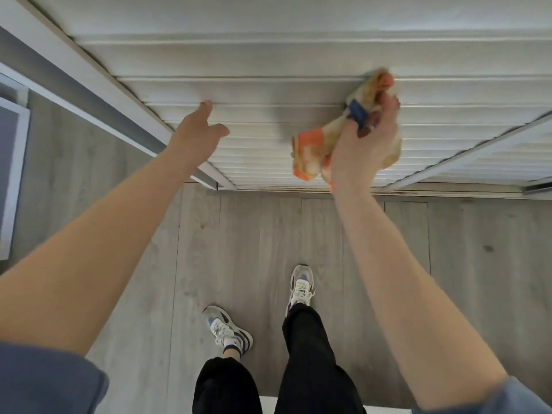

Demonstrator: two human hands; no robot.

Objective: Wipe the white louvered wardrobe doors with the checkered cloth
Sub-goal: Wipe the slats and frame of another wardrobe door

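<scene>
Down by my sneakers (301,285) the grey floor (239,234) tells me nothing about progress. Further up, my left hand (200,130) is flat and open, holding nothing, with straight fingertips touching a slat near the left edge of the wardrobe door (268,91). My right hand (364,144) has the checkered cloth (310,153) bunched in a full grip, its top pressed on a slat near the door's right edge. So I'd say I'm mid-wipe, though the slats all look equally white, so I can't tell done from not done. The next door over probably needs doing too. The cloth has a blue tag, but it's too blurry to read – same with the shoes.
</scene>
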